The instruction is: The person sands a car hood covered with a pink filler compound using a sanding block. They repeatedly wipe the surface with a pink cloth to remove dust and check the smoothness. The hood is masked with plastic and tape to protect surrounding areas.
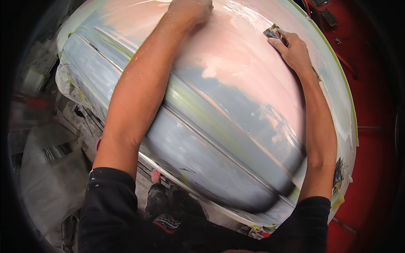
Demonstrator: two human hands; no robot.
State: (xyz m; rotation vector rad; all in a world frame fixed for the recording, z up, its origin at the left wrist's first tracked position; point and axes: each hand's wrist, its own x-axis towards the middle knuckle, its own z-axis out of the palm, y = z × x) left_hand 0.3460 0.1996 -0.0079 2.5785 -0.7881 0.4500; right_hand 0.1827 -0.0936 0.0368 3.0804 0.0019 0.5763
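Note:
A large curved vehicle panel (249, 63), wet and shiny, spreads out below both my arms. It shows pink, blue-grey and yellow-green patches, and long raised lines cross it. At the panel's far right part, my right hand (295, 50) grips a small dark piece of sandpaper (271, 32) between thumb and fingers, against the surface. My left hand (192, 10) reaches to the far middle of the panel, at the picture's top edge. Its fingers look curled under, and whatever they hold is hidden.
Masking film (67, 84) hangs along the panel's left edge, and green tape (344, 78) lines its right edge. A red surface (375, 181) lies to the right. Grey sheeting (50, 181) is at the lower left. My bare foot (155, 176) shows below the near edge.

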